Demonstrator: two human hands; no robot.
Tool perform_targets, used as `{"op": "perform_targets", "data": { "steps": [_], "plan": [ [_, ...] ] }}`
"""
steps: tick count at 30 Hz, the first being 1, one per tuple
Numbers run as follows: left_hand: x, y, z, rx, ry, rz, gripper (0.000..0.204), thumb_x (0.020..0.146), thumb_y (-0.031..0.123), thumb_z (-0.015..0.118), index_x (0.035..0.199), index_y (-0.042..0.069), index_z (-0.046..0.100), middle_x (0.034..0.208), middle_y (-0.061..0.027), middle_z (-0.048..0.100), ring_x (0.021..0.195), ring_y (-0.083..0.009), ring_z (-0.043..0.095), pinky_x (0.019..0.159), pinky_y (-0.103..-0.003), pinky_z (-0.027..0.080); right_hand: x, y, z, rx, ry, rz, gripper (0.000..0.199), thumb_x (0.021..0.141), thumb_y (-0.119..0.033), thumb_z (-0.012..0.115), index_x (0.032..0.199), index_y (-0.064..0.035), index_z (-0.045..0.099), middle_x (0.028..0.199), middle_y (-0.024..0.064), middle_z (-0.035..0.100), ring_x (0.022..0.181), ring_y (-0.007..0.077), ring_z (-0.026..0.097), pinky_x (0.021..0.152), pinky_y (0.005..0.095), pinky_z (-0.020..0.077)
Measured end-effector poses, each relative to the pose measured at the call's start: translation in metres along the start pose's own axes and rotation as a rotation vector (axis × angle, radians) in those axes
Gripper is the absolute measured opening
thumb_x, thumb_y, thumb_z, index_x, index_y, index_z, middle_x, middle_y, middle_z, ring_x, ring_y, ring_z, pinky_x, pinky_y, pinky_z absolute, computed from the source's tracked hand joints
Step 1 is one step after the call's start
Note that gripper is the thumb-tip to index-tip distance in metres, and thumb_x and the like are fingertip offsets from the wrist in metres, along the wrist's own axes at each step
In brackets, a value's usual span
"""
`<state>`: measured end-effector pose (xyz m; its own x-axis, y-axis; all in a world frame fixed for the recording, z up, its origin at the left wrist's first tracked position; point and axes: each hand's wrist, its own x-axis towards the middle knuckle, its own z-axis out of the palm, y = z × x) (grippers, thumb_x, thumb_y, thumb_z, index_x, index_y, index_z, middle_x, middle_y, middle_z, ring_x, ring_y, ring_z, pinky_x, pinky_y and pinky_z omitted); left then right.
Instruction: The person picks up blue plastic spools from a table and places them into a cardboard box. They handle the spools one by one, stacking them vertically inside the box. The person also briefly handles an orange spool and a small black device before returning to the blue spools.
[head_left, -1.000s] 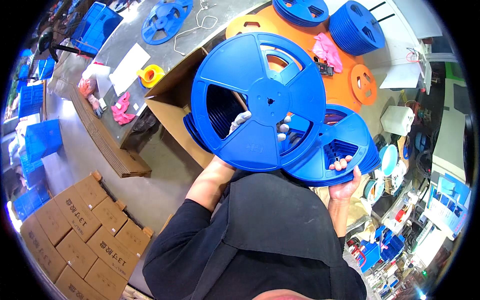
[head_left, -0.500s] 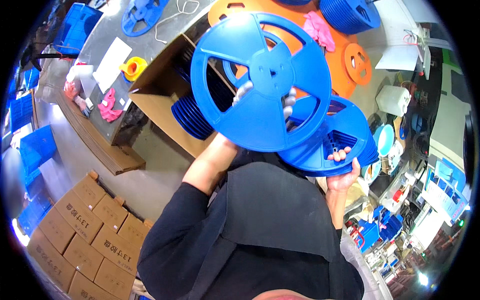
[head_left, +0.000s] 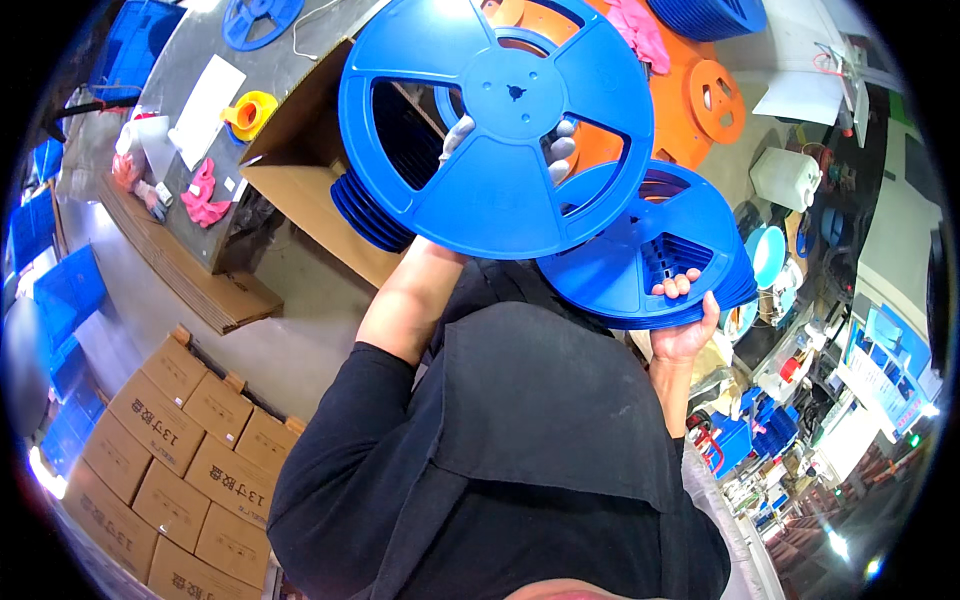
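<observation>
A large blue reel [head_left: 492,205] with wide window openings is held up flat in front of me by my left hand [head_left: 560,150]. The hand is mostly hidden under the reel; grey-white covered fingertips show through two windows, closed on it. To the right and lower lies a stack of similar blue reels [head_left: 600,265]. My bare right hand [head_left: 688,328] grips the stack's near right rim, fingertips curled into a window of the top reel. The held reel overlaps the stack's left part in view.
Left of the held reel, an open cardboard box [head_left: 310,215] contains several blue reels. An orange disc-shaped surface [head_left: 670,115] lies beyond, with a pink cloth [head_left: 640,35]. A grey table [head_left: 190,95] carries a yellow spool [head_left: 250,115]. Stacked cartons [head_left: 170,480] stand lower left.
The held reel has moved up and slightly left in the picture, its near edge farther from my body. My right hand keeps its grip on the stack. The whole view has shifted a little.
</observation>
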<state>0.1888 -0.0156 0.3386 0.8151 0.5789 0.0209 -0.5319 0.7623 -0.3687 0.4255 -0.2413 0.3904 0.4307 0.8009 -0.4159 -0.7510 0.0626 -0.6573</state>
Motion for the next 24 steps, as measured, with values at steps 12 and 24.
{"op": "perform_targets", "data": {
  "steps": [12, 24],
  "plan": [
    [-0.051, 0.030, 0.003, 0.050, 0.017, 0.183, 0.073, 0.083, 0.031, 0.063, 0.140, -0.003, 0.035, 0.133, -0.0271, 0.047, 0.119, -0.0400, 0.053, 0.098, -0.050, 0.048, 0.023, 0.016, 0.032, -0.093, -0.017, 0.134, 0.038, 0.085, -0.031, 0.059, 0.112, -0.0052, 0.051, 0.087, 0.0048, 0.055, 0.083, 0.0193, 0.054, 0.084, 0.0394, 0.0465],
    [-0.214, 0.085, -0.118, 0.195, 0.628, 0.599, 0.057, 0.086, 0.035, 0.056, 0.130, -0.001, 0.050, 0.120, -0.0238, 0.059, 0.111, -0.0385, 0.058, 0.096, -0.054, 0.047, 0.020, 0.012, 0.055, -0.268, -0.038, 0.196, 0.045, 0.085, -0.033, 0.058, 0.119, -0.0039, 0.048, 0.089, 0.0062, 0.054, 0.081, 0.0200, 0.052, 0.083, 0.0387, 0.0446]
  ]
}}
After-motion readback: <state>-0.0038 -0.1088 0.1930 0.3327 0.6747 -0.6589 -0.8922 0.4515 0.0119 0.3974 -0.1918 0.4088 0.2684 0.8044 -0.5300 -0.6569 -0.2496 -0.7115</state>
